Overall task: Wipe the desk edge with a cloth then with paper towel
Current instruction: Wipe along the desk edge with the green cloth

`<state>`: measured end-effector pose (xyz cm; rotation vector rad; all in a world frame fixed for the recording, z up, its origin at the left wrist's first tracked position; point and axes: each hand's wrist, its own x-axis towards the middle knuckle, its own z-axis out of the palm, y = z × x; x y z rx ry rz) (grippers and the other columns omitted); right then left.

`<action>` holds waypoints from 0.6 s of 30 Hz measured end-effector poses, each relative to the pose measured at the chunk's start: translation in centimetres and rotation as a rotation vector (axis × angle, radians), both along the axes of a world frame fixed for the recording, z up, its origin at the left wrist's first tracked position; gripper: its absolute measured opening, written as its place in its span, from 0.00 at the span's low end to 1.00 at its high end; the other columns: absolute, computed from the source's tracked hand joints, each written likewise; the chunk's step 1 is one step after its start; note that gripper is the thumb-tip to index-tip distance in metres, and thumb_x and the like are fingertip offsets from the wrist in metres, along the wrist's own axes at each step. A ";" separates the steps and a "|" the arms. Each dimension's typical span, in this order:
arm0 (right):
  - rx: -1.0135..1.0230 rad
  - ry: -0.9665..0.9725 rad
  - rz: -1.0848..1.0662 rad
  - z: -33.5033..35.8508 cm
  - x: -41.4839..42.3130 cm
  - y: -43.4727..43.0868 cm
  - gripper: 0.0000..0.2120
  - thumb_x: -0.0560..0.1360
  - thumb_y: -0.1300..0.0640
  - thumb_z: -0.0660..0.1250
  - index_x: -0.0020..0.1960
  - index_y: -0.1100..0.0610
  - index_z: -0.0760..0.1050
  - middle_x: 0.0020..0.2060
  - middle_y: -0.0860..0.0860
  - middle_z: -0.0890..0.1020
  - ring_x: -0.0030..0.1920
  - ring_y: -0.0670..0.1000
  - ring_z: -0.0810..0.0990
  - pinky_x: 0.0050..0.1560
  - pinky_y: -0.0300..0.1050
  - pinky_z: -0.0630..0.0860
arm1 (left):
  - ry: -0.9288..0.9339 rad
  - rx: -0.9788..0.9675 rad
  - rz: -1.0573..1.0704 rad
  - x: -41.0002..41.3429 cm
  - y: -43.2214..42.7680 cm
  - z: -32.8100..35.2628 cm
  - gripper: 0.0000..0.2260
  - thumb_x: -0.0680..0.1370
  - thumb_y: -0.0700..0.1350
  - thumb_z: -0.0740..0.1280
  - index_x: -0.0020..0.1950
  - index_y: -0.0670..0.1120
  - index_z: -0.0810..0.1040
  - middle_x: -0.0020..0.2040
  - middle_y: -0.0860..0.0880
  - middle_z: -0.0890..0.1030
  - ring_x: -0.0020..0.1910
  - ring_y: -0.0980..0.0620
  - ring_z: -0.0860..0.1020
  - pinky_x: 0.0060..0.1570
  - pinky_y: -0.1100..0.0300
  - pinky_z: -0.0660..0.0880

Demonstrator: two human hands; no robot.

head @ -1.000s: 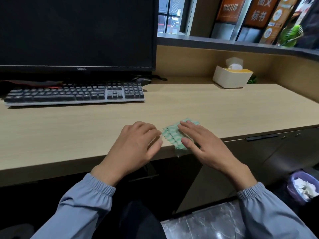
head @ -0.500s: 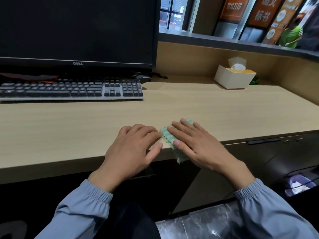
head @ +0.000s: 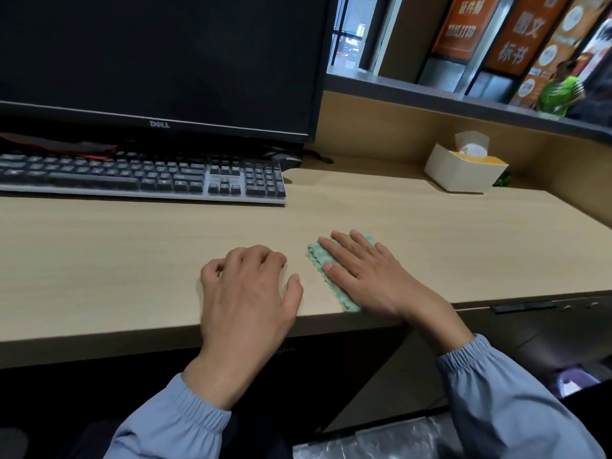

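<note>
1. Now we press our right hand (head: 374,279) flat on the green cloth (head: 316,256). The fingers are straight and a little spread. The thumb sticks out sideways and lies on the cloth too.
2. The cloth lies on the desk (head: 132,260) by the front edge, a bit right of the middle. Its near end reaches that edge. Our hand hides most of it.
3. Our left hand (head: 245,299) rests on the desk just beside the cloth, on its left side, with a small gap between them. Its fingers are bent with the tips down on the wood. The thumb points toward the cloth, and the hand holds nothing.
4. That left hand sits right by the front edge, so it is in the way on the cloth's left side.
5. A dark keyboard (head: 142,180) lies toward the back left of the desk, well apart from both hands. A big black monitor (head: 159,61) stands behind it. A mouse (head: 284,159) peeks out behind the keyboard's right end.
6. A cream tissue box (head: 463,170) stands near the back right corner, with white paper poking out of its top. It is well apart from the cloth.
7. Low on the right, under the desk, we see something purple (head: 576,380). It is too dark and blurry to tell what it is.
</note>
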<state>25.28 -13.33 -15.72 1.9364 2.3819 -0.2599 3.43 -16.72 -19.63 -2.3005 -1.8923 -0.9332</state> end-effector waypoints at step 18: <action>-0.063 -0.041 -0.129 2.0 -1.5 15.8 0.28 0.85 0.38 0.42 0.83 0.43 0.43 0.83 0.48 0.47 0.82 0.56 0.43 0.78 0.64 0.44 | 0.142 -0.058 0.026 0.4 -0.5 1.2 0.19 0.80 0.59 0.53 0.58 0.51 0.78 0.53 0.51 0.78 0.53 0.47 0.75 0.54 0.44 0.67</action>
